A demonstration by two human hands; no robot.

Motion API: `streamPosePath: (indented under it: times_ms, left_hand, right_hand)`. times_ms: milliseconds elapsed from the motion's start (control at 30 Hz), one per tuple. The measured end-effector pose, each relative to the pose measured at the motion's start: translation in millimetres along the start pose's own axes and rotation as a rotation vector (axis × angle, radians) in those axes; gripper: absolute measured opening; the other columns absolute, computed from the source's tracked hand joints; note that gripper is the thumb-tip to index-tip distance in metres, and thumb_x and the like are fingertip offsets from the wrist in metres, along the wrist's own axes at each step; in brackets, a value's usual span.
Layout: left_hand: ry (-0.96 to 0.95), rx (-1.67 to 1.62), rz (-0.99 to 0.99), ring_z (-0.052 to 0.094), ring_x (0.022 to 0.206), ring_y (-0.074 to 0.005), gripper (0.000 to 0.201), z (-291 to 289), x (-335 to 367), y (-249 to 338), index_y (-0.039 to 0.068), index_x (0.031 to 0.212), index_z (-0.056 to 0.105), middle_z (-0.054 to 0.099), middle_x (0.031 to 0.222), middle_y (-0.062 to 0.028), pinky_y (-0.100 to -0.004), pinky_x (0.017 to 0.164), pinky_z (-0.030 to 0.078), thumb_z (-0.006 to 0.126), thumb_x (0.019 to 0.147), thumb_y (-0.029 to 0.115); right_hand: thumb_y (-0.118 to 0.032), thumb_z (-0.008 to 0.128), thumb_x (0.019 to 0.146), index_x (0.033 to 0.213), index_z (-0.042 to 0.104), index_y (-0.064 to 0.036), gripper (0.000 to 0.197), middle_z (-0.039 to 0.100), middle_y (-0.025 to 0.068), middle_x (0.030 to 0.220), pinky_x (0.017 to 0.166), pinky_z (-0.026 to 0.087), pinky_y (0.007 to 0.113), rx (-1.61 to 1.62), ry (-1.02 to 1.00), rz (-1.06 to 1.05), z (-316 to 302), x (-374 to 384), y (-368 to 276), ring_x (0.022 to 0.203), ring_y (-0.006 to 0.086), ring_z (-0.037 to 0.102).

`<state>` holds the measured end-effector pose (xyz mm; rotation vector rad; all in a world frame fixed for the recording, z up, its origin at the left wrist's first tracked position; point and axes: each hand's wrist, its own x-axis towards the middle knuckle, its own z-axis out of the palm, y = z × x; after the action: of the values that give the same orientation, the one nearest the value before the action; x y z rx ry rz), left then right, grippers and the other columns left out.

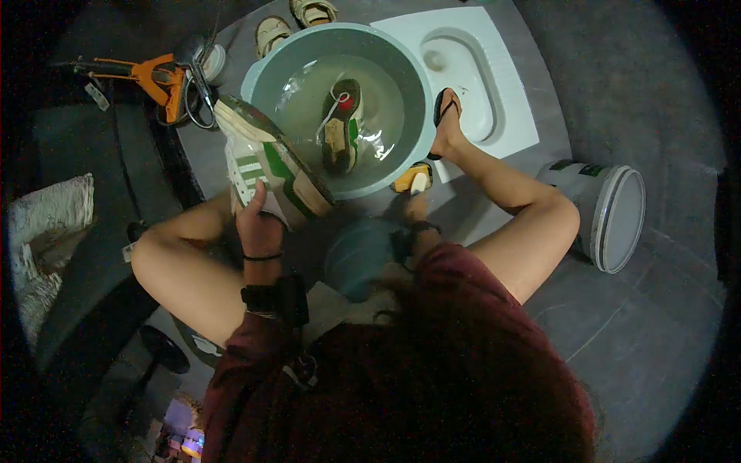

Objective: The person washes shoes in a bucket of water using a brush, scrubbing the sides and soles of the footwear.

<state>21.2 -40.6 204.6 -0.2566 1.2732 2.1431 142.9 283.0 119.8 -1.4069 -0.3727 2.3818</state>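
Observation:
My left hand (261,225) is wrapped round a white sneaker (266,163) with green stripes, tilted with its dark sole facing up and right beside the tub's left rim. A second sneaker (341,127) lies sole up in the cloudy water of the large grey-green tub (258,85), a white lace looped over it. Below the tub's right rim, my right hand (417,208) is closed on a small white object (418,184), its kind unclear. That object is at a small yellow thing with a dark edge (403,181); I cannot tell whether they touch.
A white squat toilet (509,100) lies right of the tub, my sandalled foot (448,127) at its edge. A lidded grey bucket (598,204) lies on its side at right. Beige shoes (272,35) stand behind the tub. Orange-handled tool (158,77) and metal sprayer (202,85) are at left.

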Motion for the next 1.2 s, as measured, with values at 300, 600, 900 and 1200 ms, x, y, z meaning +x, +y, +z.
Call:
streamPosePath:
  times_ms: [300, 600, 900, 1200]
  left_hand:
    - [-0.032, -0.04, -0.013, 0.05, 0.102, -0.0219, 0.042, -6.7, 4.0, -5.9, 0.002, 0.121, 0.038, 0.05, 0.113, -0.0087, -0.0349, 0.089, 0.039, 0.054, 0.083, 0.01]
    - [-0.002, -0.035, 0.004, 0.051, 0.1, -0.0228, 0.038, -9.4, 1.3, -2.1, 0.002, 0.118, 0.04, 0.051, 0.11, -0.0087, -0.0371, 0.087, 0.04, 0.053, 0.083, 0.008]
    - [-0.064, -0.069, -0.06, 0.052, 0.098, -0.0229, 0.037, 1.7, 7.5, -10.1, 0.003, 0.118, 0.041, 0.052, 0.109, -0.0093, -0.0365, 0.086, 0.041, 0.052, 0.083, 0.007]
    - [-0.107, -0.116, -0.043, 0.052, 0.098, -0.0208, 0.032, -0.4, 13.6, -18.3, 0.003, 0.115, 0.043, 0.053, 0.106, -0.0089, -0.0348, 0.086, 0.042, 0.051, 0.085, 0.012]
  right_hand:
    - [-0.04, 0.05, 0.08, 0.105, 0.036, -0.0085, 0.042, 0.054, 0.011, 0.093, 0.076, 0.042, 0.038, -0.116, -0.062, -0.145, -30.9, 23.7, 19.3, 0.086, 0.0254, 0.051]
    - [-0.039, 0.058, 0.074, 0.13, 0.026, 0.0014, 0.076, 0.055, 0.0236, 0.102, 0.075, 0.044, 0.041, -1.806, -0.027, -0.062, -171.0, 10.0, 207.2, 0.093, 0.036, 0.054]
    - [-0.033, 0.054, 0.08, 0.105, 0.048, -0.0073, 0.036, 0.057, 0.011, 0.091, 0.076, 0.044, 0.039, -1.104, 0.22, -0.041, -180.4, 25.5, 183.8, 0.084, 0.0254, 0.054]
    - [-0.044, 0.056, 0.077, 0.126, 0.034, -0.0043, 0.067, 0.048, 0.0206, 0.115, 0.088, 0.04, 0.037, -1.757, 0.081, -0.01, -202.7, 28.4, 166.1, 0.109, 0.0262, 0.048]
